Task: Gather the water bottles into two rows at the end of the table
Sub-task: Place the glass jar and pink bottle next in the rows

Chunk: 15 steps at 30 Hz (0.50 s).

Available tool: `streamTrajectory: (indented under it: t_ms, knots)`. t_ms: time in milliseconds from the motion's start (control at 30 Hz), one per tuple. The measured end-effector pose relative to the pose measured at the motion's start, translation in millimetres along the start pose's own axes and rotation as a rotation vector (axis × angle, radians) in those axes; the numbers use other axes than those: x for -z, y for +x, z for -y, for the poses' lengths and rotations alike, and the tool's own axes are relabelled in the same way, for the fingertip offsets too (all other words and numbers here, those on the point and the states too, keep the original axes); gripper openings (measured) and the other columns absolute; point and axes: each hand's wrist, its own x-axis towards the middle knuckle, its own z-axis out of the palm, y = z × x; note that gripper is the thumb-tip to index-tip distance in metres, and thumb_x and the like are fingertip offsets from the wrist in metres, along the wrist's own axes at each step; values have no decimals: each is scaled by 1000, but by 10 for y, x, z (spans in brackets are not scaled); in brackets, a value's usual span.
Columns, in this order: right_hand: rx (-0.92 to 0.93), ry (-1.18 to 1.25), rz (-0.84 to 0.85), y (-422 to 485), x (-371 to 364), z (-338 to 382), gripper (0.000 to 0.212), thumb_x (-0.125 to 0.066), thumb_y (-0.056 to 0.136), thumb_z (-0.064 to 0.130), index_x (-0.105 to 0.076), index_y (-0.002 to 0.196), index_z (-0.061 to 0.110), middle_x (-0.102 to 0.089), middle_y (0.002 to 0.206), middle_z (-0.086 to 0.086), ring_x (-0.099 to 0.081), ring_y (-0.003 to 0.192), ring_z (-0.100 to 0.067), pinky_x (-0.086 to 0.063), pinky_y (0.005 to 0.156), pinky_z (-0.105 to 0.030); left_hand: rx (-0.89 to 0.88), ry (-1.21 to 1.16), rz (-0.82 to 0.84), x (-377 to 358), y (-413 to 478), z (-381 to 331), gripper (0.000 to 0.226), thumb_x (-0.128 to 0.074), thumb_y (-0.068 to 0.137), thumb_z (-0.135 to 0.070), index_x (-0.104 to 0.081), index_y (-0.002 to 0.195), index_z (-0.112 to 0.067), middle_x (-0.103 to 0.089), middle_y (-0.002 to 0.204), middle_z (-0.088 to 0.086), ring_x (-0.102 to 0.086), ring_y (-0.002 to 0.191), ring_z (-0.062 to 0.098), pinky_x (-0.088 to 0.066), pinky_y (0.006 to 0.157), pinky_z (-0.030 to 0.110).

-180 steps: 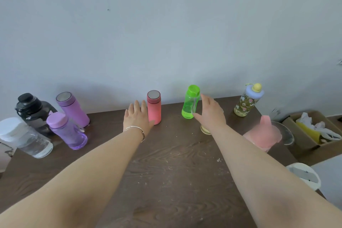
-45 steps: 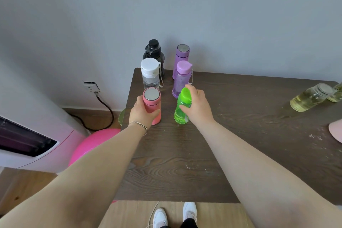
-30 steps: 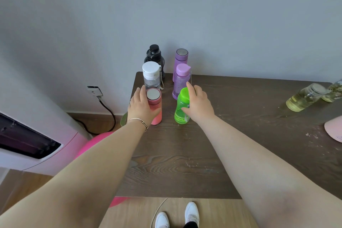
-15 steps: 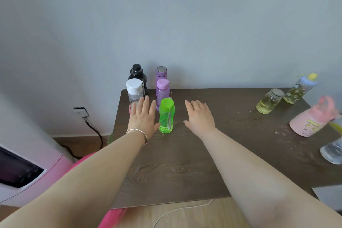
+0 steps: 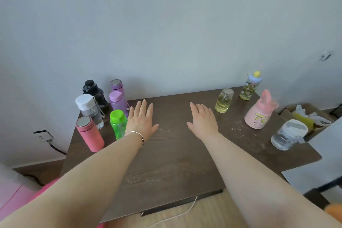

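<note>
6 bottles are standing in 2 rows at the 9 o'clock end of the table [image 5: 175,163]: black bottle [image 5: 93,89], white-capped bottle [image 5: 88,110] and pink flask [image 5: 90,134] in the outer row, purple flask [image 5: 117,86], lilac bottle [image 5: 117,102] and green bottle [image 5: 118,123] in the inner one. 4 more are waiting toward 3 o'clock: yellow jar [image 5: 224,100], floral bottle [image 5: 250,86], bunny bottle [image 5: 259,112] and clear bottle [image 5: 288,135]. I am seeing the left hand [image 5: 141,123] and right hand [image 5: 203,121] lying flat and empty over the middle, fingers straight and close together, thumbs splayed; I cannot tell whether the palms are touching the wood.

I am worrying about the left wrist: it is sitting just beside the green bottle, and any drift toward 9 o'clock could be tipping that bottle into the pink flask, which is standing near the table's edge. The clear bottle is sitting close to the 4 o'clock edge, so a clumsy reach could be nudging it off.

Every bottle is standing upright, long axis vertical, cap pointing up; I am reading the outward lean as lens distortion. Both rows are running from 6 toward 12 o'clock
</note>
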Motion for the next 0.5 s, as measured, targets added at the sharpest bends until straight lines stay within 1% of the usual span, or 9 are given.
streamTrajectory:
  t_ms: [100, 200, 267, 400, 500]
  knots:
    - [-48, 20, 4, -79, 89, -586, 79, -59, 92, 43, -16, 154, 16, -33, 154, -9, -25, 146, -30, -23, 118, -44, -35, 2, 12, 20, 80, -587, 86, -44, 92, -60, -7, 155, -15, -4, 163, 12, -1, 149, 30, -9, 119, 48]
    - [-84, 28, -20, -140, 176, -1165, 80, -61, 91, 43, -20, 153, 15, -37, 151, -10, -32, 141, -30, -25, 117, -44, -51, 3, 22, 35, 165, -1168, 85, -41, 93, -60, -3, 155, -16, -2, 163, 11, 1, 149, 29, -7, 119, 47]
    - [-104, 35, -34, -166, 223, -1517, 80, -63, 89, 42, -22, 152, 14, -38, 150, -10, -34, 139, -30, -26, 116, -44, -51, -10, 21, 61, 230, -1520, 84, -40, 94, -60, -3, 155, -16, -1, 163, 11, 1, 149, 29, -7, 120, 46]
    - [-129, 52, -34, -216, 283, -2108, 81, -64, 89, 42, -22, 152, 12, -37, 150, -14, -32, 140, -33, -29, 114, -44, -51, -26, 19, 133, 365, -2092, 85, -41, 94, -60, -3, 155, -15, -1, 163, 11, 1, 149, 29, -7, 120, 46]
    - [-165, 78, -49, -258, 305, -2452, 81, -64, 89, 42, -22, 153, 14, -38, 150, -13, -33, 140, -31, -30, 112, -42, -69, -25, 17, 171, 459, -2413, 85, -42, 94, -60, -3, 155, -16, -2, 163, 11, 0, 149, 29, -8, 120, 46]
